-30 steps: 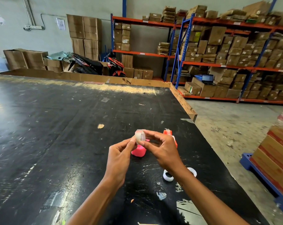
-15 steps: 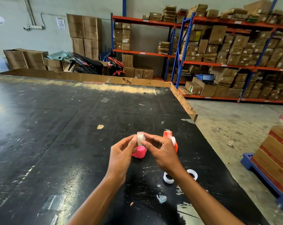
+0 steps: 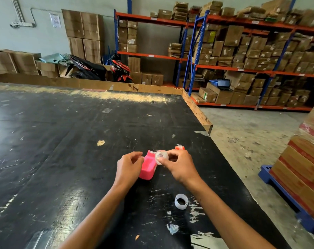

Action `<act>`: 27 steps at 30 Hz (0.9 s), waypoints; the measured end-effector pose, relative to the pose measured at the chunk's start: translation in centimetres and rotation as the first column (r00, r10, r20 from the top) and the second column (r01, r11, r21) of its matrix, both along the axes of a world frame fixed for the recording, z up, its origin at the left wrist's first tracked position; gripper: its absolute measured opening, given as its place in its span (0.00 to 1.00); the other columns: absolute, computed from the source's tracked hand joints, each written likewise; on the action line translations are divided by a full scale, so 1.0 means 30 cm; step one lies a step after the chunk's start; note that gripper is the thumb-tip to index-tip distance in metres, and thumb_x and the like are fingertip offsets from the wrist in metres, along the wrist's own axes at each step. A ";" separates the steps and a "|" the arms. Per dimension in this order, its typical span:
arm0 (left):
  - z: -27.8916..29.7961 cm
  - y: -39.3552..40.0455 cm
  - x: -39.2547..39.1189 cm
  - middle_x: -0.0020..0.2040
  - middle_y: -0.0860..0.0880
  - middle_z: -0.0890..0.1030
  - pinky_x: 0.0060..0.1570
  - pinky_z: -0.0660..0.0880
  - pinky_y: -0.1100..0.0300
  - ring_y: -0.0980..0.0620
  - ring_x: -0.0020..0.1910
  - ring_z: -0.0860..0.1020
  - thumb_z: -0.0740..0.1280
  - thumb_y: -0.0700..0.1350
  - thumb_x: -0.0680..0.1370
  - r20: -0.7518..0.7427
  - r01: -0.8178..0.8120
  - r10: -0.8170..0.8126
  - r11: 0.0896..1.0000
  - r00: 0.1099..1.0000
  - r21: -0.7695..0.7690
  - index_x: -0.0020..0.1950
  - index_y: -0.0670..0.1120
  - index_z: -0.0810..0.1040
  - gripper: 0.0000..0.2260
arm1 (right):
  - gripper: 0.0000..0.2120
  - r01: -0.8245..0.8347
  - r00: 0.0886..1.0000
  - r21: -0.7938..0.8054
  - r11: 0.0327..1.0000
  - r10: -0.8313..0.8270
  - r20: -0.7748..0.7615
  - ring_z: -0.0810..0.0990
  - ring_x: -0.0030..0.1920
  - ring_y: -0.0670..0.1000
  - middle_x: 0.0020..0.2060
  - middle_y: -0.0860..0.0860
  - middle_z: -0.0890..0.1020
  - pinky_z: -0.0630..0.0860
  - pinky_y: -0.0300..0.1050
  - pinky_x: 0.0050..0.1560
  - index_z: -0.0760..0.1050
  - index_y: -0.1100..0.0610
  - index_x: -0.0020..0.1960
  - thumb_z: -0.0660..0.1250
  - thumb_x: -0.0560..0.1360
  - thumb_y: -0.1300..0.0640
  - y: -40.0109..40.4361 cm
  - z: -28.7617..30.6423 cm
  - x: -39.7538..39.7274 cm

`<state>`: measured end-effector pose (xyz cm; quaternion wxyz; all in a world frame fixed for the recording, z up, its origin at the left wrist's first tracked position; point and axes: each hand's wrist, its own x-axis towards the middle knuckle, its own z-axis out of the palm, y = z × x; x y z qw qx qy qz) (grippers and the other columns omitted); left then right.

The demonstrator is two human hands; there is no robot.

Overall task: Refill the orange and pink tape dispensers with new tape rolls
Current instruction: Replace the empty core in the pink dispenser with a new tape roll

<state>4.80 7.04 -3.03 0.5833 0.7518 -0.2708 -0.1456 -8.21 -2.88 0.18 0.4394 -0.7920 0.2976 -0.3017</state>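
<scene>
A pink tape dispenser (image 3: 147, 168) stands on the black table (image 3: 62, 141), between my two hands. My right hand (image 3: 179, 166) pinches a small clear tape roll (image 3: 161, 156) just above the pink dispenser's top. My left hand (image 3: 129, 166) is a little to the left of the roll, apart from it, with its fingertips curled together; I cannot make out anything between them. The orange dispenser (image 3: 179, 147) shows only its top behind my right hand. A white empty tape core (image 3: 181, 201) lies on the table nearer to me.
A crumpled scrap of clear tape (image 3: 172, 229) lies near the front. The table's right edge (image 3: 197, 112) runs close by my right arm. Stacked cartons on a blue pallet (image 3: 303, 169) stand at the right, and shelving with boxes (image 3: 242, 60) lies beyond.
Both hands held the roll together before. Now my left hand has let go and drawn left, the right hand has turned the roll face-on, and the pink dispenser shows between them.
</scene>
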 end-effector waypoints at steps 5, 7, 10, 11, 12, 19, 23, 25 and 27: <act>-0.056 0.008 0.016 0.43 0.51 0.84 0.41 0.74 0.66 0.55 0.42 0.81 0.66 0.40 0.76 0.070 0.008 -0.015 0.995 0.997 0.098 0.55 0.44 0.85 0.11 | 0.06 0.095 0.995 0.208 0.973 -0.094 -0.015 0.82 0.37 0.49 0.36 0.53 0.83 0.84 0.45 0.41 0.81 0.62 0.45 0.71 0.74 0.58 -0.030 -0.035 0.038; -0.060 0.011 0.019 0.39 0.51 0.85 0.41 0.79 0.62 0.54 0.38 0.82 0.66 0.38 0.76 0.051 0.019 -0.023 0.996 0.998 0.085 0.51 0.44 0.86 0.10 | 0.03 0.096 0.995 0.276 0.956 -0.096 -0.016 0.82 0.39 0.49 0.37 0.53 0.83 0.82 0.42 0.39 0.78 0.58 0.42 0.69 0.75 0.60 -0.023 -0.050 0.062; -0.071 0.014 0.022 0.36 0.48 0.86 0.41 0.82 0.58 0.51 0.36 0.83 0.68 0.38 0.75 0.014 0.054 -0.055 0.997 0.998 0.063 0.47 0.45 0.87 0.08 | 0.05 0.118 0.993 0.293 0.949 -0.120 -0.012 0.84 0.44 0.52 0.41 0.55 0.84 0.83 0.45 0.41 0.77 0.56 0.41 0.68 0.76 0.61 -0.029 -0.073 0.086; -0.076 0.014 0.021 0.35 0.46 0.86 0.39 0.82 0.61 0.52 0.35 0.83 0.70 0.39 0.75 -0.003 0.063 -0.063 0.997 0.998 0.052 0.47 0.45 0.86 0.06 | 0.04 0.127 0.992 0.277 0.952 -0.127 -0.020 0.84 0.46 0.53 0.43 0.56 0.84 0.84 0.49 0.44 0.77 0.57 0.42 0.68 0.76 0.60 -0.037 -0.077 0.089; -0.082 0.013 0.018 0.36 0.45 0.86 0.36 0.81 0.64 0.51 0.34 0.83 0.71 0.40 0.75 -0.023 0.069 -0.068 0.997 0.997 0.041 0.47 0.45 0.86 0.04 | 0.02 0.131 0.991 0.251 0.959 -0.126 -0.033 0.85 0.47 0.54 0.44 0.57 0.85 0.83 0.52 0.48 0.78 0.58 0.44 0.68 0.75 0.59 -0.045 -0.080 0.090; -0.092 -0.020 0.020 0.40 0.41 0.85 0.36 0.81 0.61 0.52 0.31 0.83 0.72 0.44 0.75 -0.202 0.068 -0.064 0.998 0.977 0.012 0.50 0.44 0.82 0.06 | 0.09 0.123 0.982 0.084 0.989 -0.109 -0.152 0.84 0.43 0.51 0.38 0.51 0.84 0.80 0.45 0.44 0.80 0.60 0.48 0.70 0.74 0.55 -0.075 -0.066 0.093; -0.081 -0.033 0.034 0.40 0.42 0.85 0.34 0.81 0.62 0.53 0.28 0.80 0.71 0.44 0.75 -0.228 0.083 -0.075 0.996 0.971 0.028 0.52 0.43 0.82 0.07 | 0.10 0.097 0.978 0.003 0.995 -0.095 -0.187 0.78 0.33 0.37 0.30 0.48 0.80 0.68 0.26 0.28 0.82 0.62 0.42 0.71 0.72 0.54 -0.077 -0.051 0.099; -0.082 -0.034 0.032 0.39 0.42 0.84 0.34 0.81 0.62 0.53 0.28 0.79 0.72 0.43 0.75 -0.253 0.072 -0.068 0.997 0.965 0.006 0.52 0.43 0.83 0.07 | 0.13 0.101 0.974 -0.017 0.995 -0.102 -0.202 0.74 0.28 0.34 0.28 0.51 0.80 0.67 0.27 0.28 0.81 0.65 0.38 0.72 0.72 0.54 -0.074 -0.042 0.106; -0.087 -0.033 0.026 0.38 0.42 0.84 0.34 0.81 0.63 0.53 0.29 0.79 0.72 0.43 0.75 -0.265 0.055 -0.056 0.998 0.963 -0.010 0.51 0.43 0.83 0.07 | 0.18 0.097 0.966 -0.016 0.995 -0.098 -0.238 0.72 0.28 0.43 0.28 0.55 0.78 0.69 0.40 0.34 0.80 0.69 0.37 0.71 0.72 0.52 -0.068 -0.032 0.123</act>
